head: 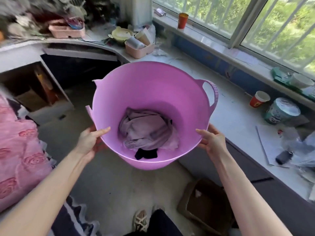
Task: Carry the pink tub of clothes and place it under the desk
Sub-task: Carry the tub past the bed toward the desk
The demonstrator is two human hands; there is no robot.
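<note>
Pink tub: held up off the floor, tilted so the mouth faced the camera; near rim low, far rim high; one looped handle whole on the right side, the left handle apparently broken off to stubs.
Clothes: bunched in the bottom, a pale lilac garment on top, a dark piece poking out at the near edge; nothing spilling.
Left hand: clasped on the near-left rim, thumb laid inside the wall, other fingers hidden behind it.
Right hand: clasped on the near-right rim, thumb over the lip, fingers spread along the outside.
Position of load: above bare floor, between the pink rose-patterned bedding on the left and the long counter under the window on the right.
Desk: curved top ahead and to the left, crowded with pink organizer trays and clutter; dark opening under the desk beyond the tub's far-left rim, apparently free.
Done, judged: lift finished, carry under way, tub well apart from the opening.
Left, judged: rest of the walk forward and leftward, lowering to the floor, sliding in beneath the top, release of both rims.
Watch, judged: cardboard box on the floor near the feet; soft wall likely to flex under a rim-only hold.
</note>
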